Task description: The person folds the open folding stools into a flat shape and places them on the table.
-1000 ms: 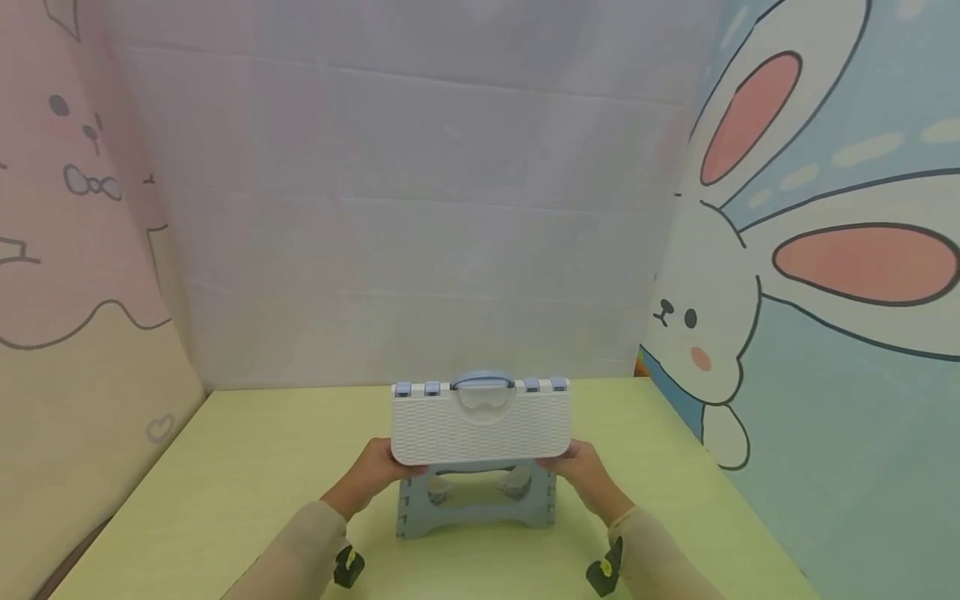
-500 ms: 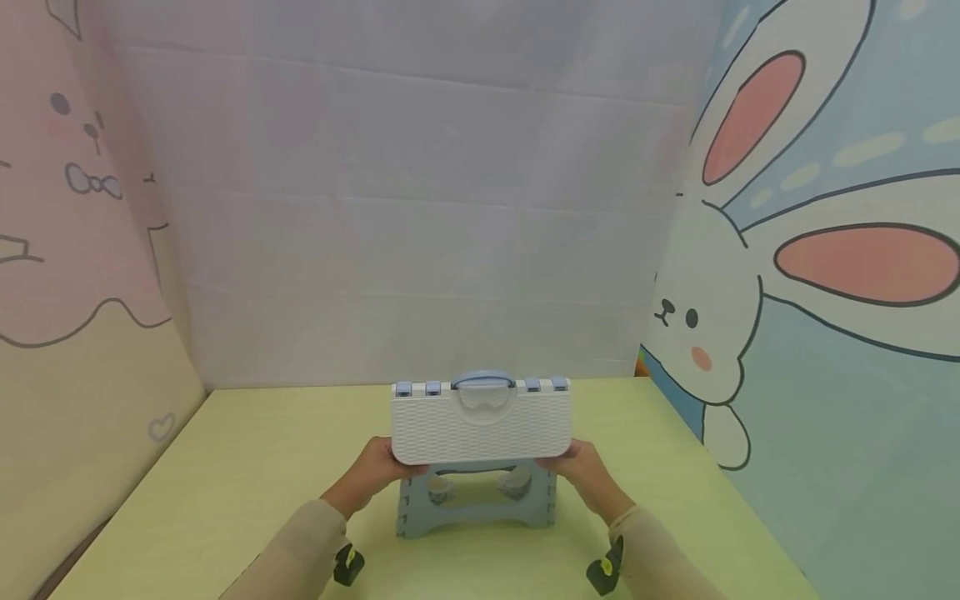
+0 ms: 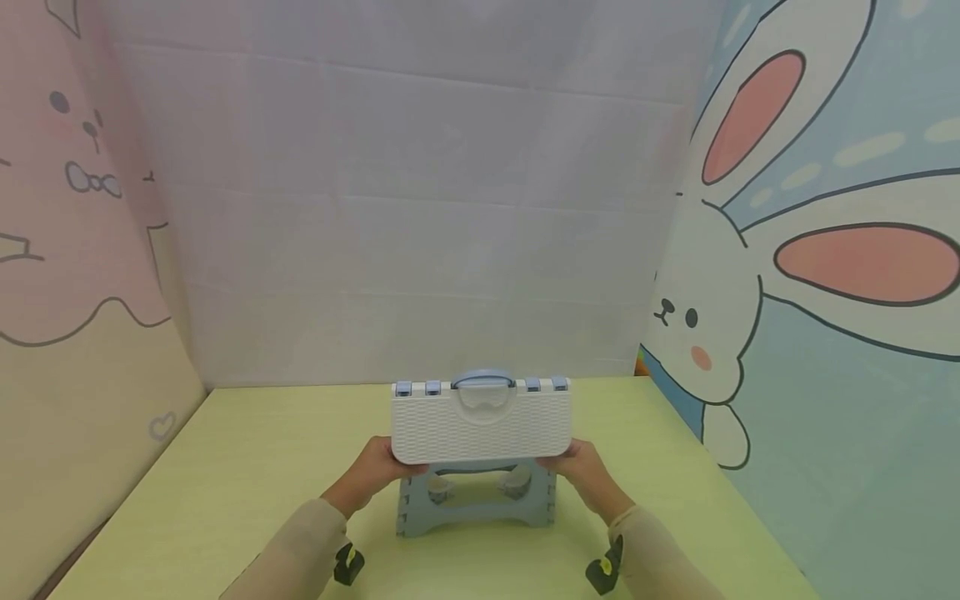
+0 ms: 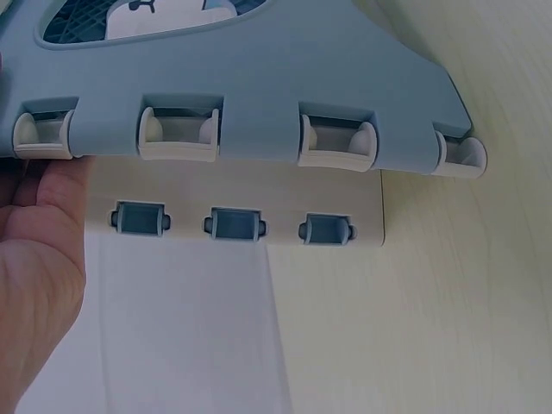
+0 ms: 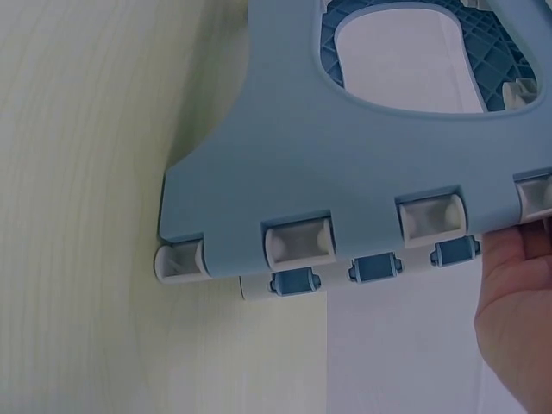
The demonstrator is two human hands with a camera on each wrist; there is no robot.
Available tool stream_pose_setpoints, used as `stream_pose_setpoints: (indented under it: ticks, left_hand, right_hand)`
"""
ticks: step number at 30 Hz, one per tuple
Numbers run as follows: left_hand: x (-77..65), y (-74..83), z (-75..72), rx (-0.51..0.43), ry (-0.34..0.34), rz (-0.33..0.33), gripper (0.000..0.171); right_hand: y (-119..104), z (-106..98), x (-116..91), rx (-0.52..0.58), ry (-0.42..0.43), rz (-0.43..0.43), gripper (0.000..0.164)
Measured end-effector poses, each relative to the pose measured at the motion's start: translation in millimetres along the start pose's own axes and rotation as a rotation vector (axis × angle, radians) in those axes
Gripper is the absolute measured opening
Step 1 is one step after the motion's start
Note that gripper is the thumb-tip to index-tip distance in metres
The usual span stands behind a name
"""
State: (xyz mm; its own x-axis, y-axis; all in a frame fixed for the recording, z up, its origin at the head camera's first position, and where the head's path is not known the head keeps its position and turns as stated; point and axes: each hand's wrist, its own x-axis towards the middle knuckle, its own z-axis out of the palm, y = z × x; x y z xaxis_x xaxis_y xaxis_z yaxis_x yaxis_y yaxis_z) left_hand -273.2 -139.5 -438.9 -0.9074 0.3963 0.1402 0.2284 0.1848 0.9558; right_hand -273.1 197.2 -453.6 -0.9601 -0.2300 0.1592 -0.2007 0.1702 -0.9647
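Observation:
A folding step stool (image 3: 480, 439) stands unfolded in the middle of the table, its white textured top facing up. A pale blue handle (image 3: 483, 379) lies along the far edge of the top. Below the near edge shows a blue leg panel (image 3: 477, 517) with an oval cutout. My left hand (image 3: 372, 472) grips the left end of the top, with the thumb at the near corner. At the opposite end my right hand (image 3: 589, 472) holds on in the same way. Both wrist views show the blue leg panel and its white hinges, and the curled fingers are partly hidden by the stool.
The stool's feet are on a pale yellow tabletop (image 3: 270, 450). A white sheet (image 3: 420, 208) hangs behind it. Printed cartoon curtains flank the table, including a rabbit curtain (image 3: 840, 400) on the right.

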Motion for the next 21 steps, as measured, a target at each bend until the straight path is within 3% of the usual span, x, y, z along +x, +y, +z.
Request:
stream_pose_setpoints:
  ticks: [21]
  left_hand:
    - [-0.7,1.1,0.6,0.009,0.006,-0.019,0.043]
  right_hand:
    - [-1.7,-0.3,-0.7,0.03,-0.015,0.009,0.037]
